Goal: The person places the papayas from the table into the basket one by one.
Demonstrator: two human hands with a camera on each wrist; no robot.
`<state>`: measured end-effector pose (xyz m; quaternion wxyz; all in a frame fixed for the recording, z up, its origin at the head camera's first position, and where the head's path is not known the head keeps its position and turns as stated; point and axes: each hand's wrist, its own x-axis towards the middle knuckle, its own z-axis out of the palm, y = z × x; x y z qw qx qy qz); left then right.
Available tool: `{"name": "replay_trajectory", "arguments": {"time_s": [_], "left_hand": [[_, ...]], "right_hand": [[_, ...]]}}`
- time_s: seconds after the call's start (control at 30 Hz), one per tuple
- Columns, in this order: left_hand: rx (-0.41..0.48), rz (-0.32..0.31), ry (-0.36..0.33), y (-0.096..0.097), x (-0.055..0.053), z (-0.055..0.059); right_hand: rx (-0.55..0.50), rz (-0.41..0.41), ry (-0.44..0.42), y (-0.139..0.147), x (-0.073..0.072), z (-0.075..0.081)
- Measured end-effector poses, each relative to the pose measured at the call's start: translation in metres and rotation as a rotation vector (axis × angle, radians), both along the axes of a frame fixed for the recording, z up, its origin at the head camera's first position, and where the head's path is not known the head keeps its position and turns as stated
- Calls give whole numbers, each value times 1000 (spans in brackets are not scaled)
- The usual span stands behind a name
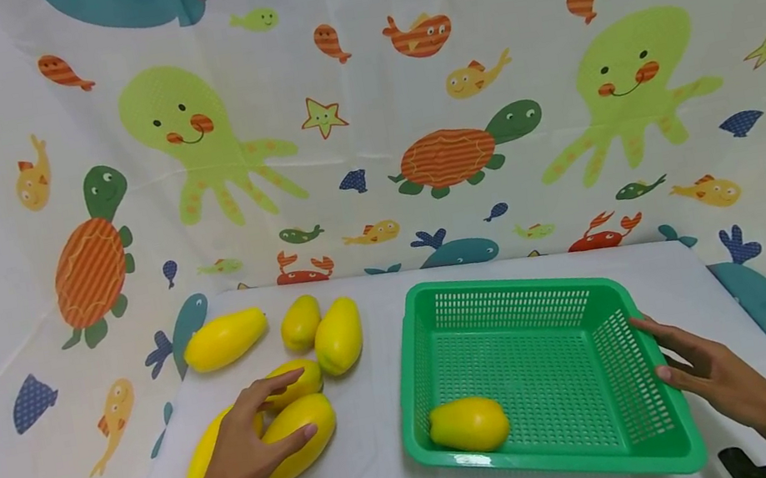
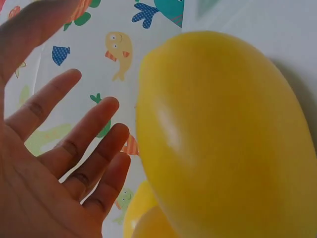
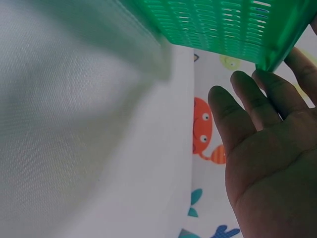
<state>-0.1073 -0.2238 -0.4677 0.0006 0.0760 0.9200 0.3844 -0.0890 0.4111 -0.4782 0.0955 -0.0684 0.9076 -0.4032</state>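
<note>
My left hand [image 1: 246, 448] hovers over a group of yellow papaya-like fruits, fingers and thumb spread apart. Under it lie a large fruit [image 1: 309, 433], a smaller one [image 1: 303, 377] and another at the left [image 1: 200, 464]. The left wrist view shows the left palm and separated fingers beside a big yellow fruit [image 2: 223, 134], holding nothing. A green plastic basket [image 1: 542, 462] stands at the right with one yellow fruit [image 1: 469, 425] inside its near left corner. At the basket's right rim, my right hand [image 1: 714, 378] touches the edge with fairly straight fingers.
Behind the left hand lie more yellow fruits: a long one [image 1: 225, 340], a small one [image 1: 301, 323] and an upright-lying one [image 1: 338, 336]. A white cloth [image 1: 385, 475] covers the table. A curtain [image 1: 373, 181] printed with sea animals rises behind and around it.
</note>
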Motion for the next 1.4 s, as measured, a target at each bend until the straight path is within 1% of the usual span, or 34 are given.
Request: {"name": "replay_trajectory", "arguments": {"time_s": [0.13, 0.3, 0.4, 0.6, 0.7, 0.87, 1.0, 1.1, 1.17, 1.3, 1.4], "left_hand": [[0, 5, -34, -4, -1, -7], [45, -1, -99, -6, 0, -16], [69, -9, -116, -7, 1, -19], [65, -27, -108, -5, 1, -22], [60, -47, -116, -3, 1, -24], [72, -85, -173, 5, 2, -26], [73, -93, -224, 9, 3, -26], [70, -98, -249, 12, 3, -26], [68, -102, -265, 13, 3, -26], [60, -115, -281, 16, 2, -28], [58, -125, -276, 17, 2, -28]], "right_hand": [[23, -10, 4, 1, 0, 0], [12, -10, 15, 1, 0, -1], [20, -14, 12, 0, 0, -1], [36, -11, 28, 2, 1, -2], [17, -4, 34, 2, 1, -2], [21, -9, 30, 1, 0, -3], [4, -27, -8, 0, -1, -4], [-17, -35, -27, 0, 0, -4], [-7, -29, -15, 0, 1, -4], [-6, -3, 38, 0, 1, -4], [-27, 10, 59, -1, 1, -4]]}}
